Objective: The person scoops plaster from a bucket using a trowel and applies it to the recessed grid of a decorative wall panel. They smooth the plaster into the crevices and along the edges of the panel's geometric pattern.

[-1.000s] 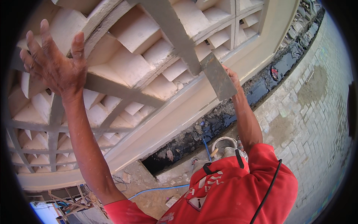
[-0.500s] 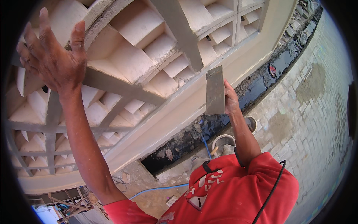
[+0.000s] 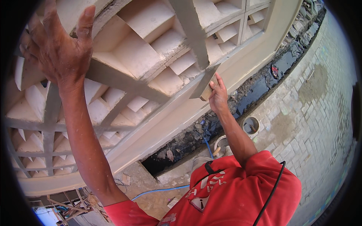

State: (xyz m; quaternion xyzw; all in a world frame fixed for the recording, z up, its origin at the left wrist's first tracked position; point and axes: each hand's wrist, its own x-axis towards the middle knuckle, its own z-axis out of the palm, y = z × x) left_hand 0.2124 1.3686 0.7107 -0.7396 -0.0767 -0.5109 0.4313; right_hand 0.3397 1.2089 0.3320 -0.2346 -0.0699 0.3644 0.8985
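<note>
A worker wearing a bright red short-sleeved shirt [image 3: 241, 188] is bringing a thin, rectangular grey plate-like hand tool [image 3: 204, 81] in toward a cream lattice wall [image 3: 128, 56] of angular, stepped blocks. The right hand [image 3: 218, 94], low along the wall, is holding the tool from behind, its grip closing around a narrow tan block-like handle [image 3: 206, 92]. After presenting its broad face just off the wall half a second earlier, the tool is now turning nearly edge-on and showing only a slim, slanting strip. In this view it is lying over the wall's smooth cream lower border [image 3: 151, 132], its upper corner meeting the foot of a wide, flat grey band [image 3: 190, 32] running down the wall. The change is suggesting that the work is passing from turning the tool clear of the wall to bringing its flat side to the wall's lower edge.

Farther up the wall, the left hand [image 3: 62, 56] is holding nothing, its fingers spreading wide. From this angle, neither the left palm nor the plate is clearly showing whether it is pressing on the wall.

At the foot of the wall, a ditch of dark water [image 3: 260, 90] is running alongside. Across it from the wall, a round pale bucket [image 3: 258, 127] is coming into fuller view beside the right forearm, near grey block paving [image 3: 301, 150].
</note>
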